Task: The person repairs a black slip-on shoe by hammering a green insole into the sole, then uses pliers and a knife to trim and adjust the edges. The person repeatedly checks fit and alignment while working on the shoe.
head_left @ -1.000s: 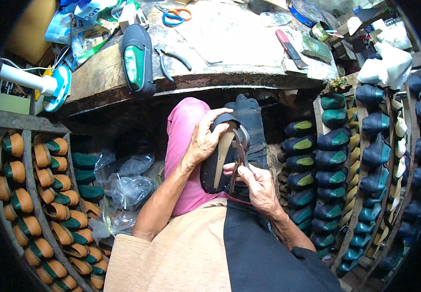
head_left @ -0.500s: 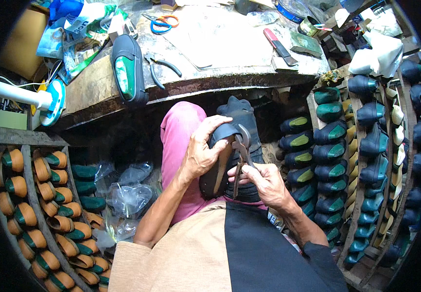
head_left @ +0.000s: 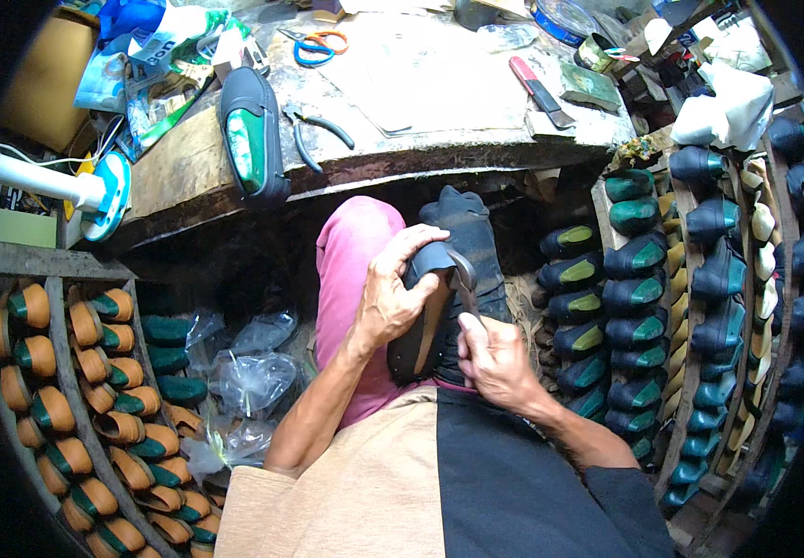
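Between my knees sits a dark shoe, its underside up with a tan strip along the middle. My left hand is closed round the shoe's far end, fingers over the edge and thumb on a flap of dark material. My right hand is closed round the handles of metal pincers. The pincers' curved head touches the dark material at the shoe's far right edge; what lies between the jaws is too small to tell.
Ahead, a worn workbench holds a finished-looking dark slip-on, pliers, scissors and a red-handled knife. Racks of tan shoes stand left, racks of dark shoes right. Plastic bags lie beside my left leg.
My right hand has turned and closed tighter round the pincers, whose handles have come together. My left hand stays on the shoe. The view has shifted slightly.
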A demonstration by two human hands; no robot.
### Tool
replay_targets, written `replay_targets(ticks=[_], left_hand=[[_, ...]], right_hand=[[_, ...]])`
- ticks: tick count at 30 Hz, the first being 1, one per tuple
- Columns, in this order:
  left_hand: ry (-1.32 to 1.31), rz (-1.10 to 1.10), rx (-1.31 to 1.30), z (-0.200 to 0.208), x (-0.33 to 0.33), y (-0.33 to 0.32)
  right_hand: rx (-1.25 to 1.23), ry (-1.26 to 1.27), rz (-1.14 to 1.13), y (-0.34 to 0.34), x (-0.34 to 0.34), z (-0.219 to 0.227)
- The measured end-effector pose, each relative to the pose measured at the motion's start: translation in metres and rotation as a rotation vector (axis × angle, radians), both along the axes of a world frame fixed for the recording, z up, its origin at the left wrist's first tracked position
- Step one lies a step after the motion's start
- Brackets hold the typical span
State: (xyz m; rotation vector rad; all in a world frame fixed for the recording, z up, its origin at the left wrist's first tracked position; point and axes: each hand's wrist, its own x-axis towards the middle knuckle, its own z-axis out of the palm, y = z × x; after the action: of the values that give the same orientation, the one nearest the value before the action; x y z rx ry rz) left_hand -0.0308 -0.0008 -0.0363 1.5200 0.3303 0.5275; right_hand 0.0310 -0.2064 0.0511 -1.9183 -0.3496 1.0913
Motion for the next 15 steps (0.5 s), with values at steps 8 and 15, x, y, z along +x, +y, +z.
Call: replay_targets(ticks=[8,15], left_hand=[[0.092,0.015,0.066,-0.036,0.003,0.017],[0.005,0.015,0.005,0.016,-0.015,0.023]], right_hand=[[0.22,-0.314,0.091,0.019,0.003,-0.059],[-0.065,-0.237,0.212,-0.064,0.002,-0.033]])
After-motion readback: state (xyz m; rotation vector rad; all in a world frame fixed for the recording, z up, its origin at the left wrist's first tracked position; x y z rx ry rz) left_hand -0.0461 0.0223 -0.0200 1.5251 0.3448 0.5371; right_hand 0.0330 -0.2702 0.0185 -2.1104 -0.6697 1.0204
